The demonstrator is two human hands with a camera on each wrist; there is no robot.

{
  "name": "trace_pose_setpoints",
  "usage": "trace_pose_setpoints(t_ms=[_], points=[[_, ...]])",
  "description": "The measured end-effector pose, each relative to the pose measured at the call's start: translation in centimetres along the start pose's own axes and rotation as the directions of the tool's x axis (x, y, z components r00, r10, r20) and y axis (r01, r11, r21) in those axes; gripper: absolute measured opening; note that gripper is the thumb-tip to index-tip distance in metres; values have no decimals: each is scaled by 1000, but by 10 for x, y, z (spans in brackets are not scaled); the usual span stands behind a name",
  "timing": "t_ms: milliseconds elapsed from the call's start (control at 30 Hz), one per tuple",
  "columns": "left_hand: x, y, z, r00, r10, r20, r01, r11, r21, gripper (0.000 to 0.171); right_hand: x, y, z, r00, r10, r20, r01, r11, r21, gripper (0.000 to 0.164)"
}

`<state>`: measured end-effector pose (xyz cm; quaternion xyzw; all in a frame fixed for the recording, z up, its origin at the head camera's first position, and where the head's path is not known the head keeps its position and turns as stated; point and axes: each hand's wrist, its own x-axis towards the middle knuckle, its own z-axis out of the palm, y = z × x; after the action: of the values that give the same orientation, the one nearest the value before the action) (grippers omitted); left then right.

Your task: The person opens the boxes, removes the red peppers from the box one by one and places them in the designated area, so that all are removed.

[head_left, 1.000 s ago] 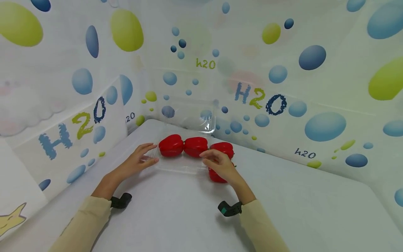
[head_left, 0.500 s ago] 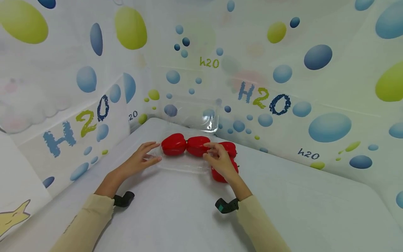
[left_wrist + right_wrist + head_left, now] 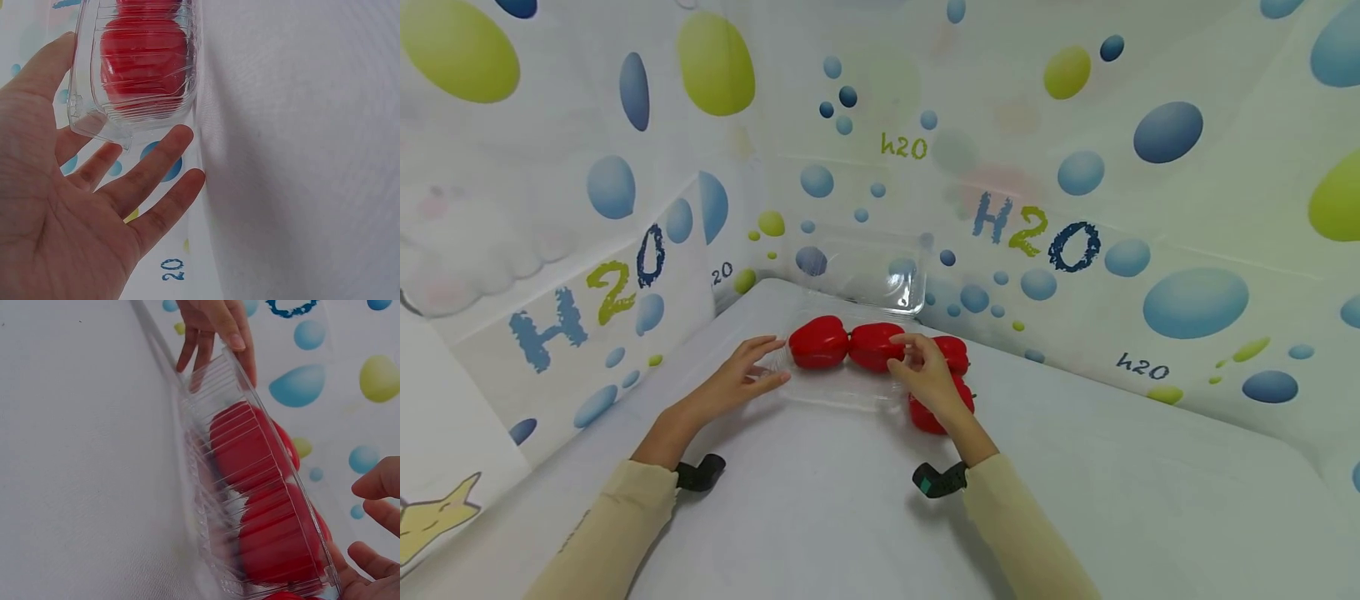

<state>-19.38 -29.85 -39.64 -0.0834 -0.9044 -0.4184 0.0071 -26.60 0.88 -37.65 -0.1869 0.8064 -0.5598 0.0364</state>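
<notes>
Two red bell peppers, the left one (image 3: 817, 342) and the right one (image 3: 877, 347), lie end to end in a clear plastic clamshell box (image 3: 831, 400). Its lid (image 3: 880, 271) stands raised at the back. My left hand (image 3: 743, 375) is at the box's left end, thumb touching the rim and fingers spread around the corner in the left wrist view. My right hand (image 3: 931, 381) is at the right end, its loosely bent fingertips overlapping the right pepper in the head view. No object shows between its fingers in the right wrist view.
Outside the box, two more red bell peppers, one farther back (image 3: 955, 354) and one nearer (image 3: 934, 414), lie on the white-covered table (image 3: 820, 500), partly hidden by my right hand. A white sheet (image 3: 1015, 125) printed with bubbles rises behind the table and on the left.
The head view has shifted slightly. My right hand's fingers have spread a little at the right pepper's end. The left hand and the peppers stay in place.
</notes>
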Motion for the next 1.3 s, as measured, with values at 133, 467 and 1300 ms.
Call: trace_pose_setpoints(t_ms=[133,467,1300], points=[[1,0,0,1000,3,-1,-3,1000,4,71,4,1,1,1000,6,-4,-6,1000,1,43],[3,1,1,1000,11,5,-11,1000,0,71,10,0,2,999,43,4,-43,999,-22,48],[1,-3,1,1000,4,-7,-4,1000,2,71,18,3,10,1000,12,18,-9,980,-199,72]])
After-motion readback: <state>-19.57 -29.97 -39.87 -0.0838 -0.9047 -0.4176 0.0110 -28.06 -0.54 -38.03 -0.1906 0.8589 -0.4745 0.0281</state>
